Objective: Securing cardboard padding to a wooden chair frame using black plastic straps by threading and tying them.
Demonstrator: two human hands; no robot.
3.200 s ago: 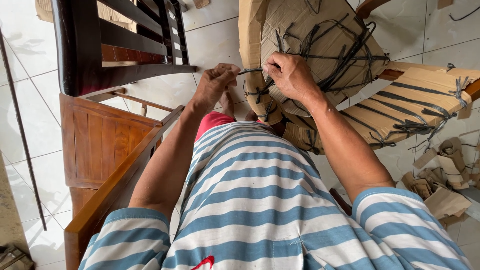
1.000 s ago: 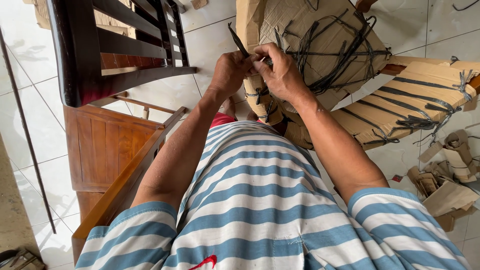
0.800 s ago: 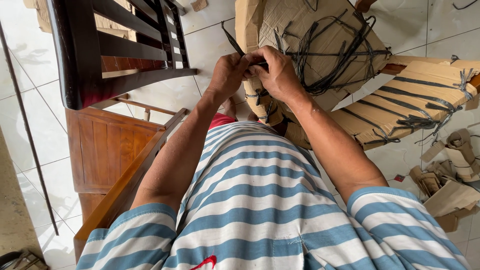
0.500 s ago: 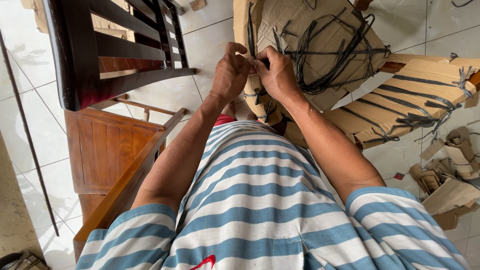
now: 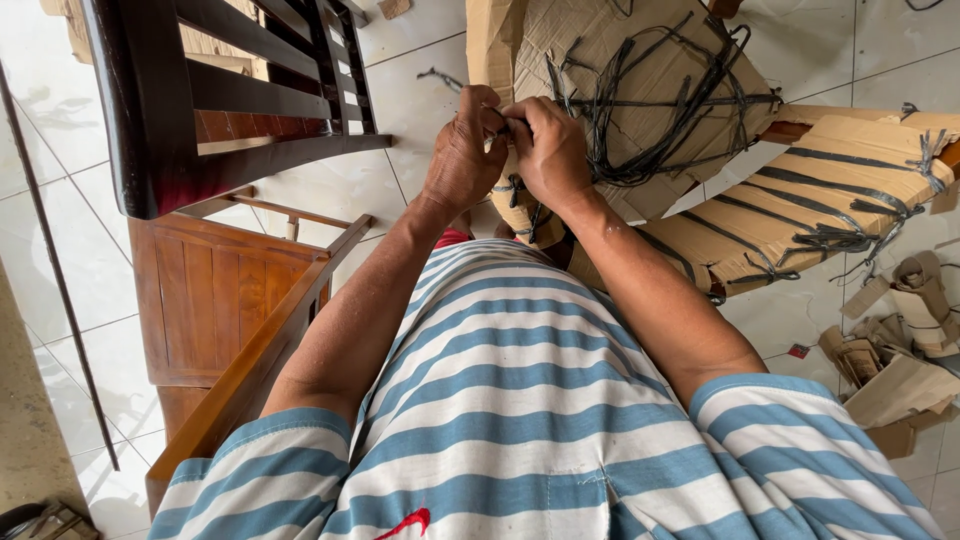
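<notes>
Left hand (image 5: pixel 462 150) and right hand (image 5: pixel 548 150) meet, both grips pinched shut on black strapping (image 5: pixel 655 110) binding the cardboard-wrapped furniture (image 5: pixel 640 60), apparently to work it loose.

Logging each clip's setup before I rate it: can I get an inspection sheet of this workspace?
Surface: white tiled floor; no table seen.
Job's things: cardboard-wrapped piece bound with black strapping; a second wrapped part beside it, also strapped.
Clutter: torn cardboard scraps on the floor at right; a strap offcut on the tiles.
Grippers: left hand and right hand pressed together at the wrapped piece's edge, fingers closed on the strapping there.
Cables: nothing seen besides the strapping.
Surroundings: dark slatted wooden frame, brown wooden furniture at left, thin dark rod.
</notes>
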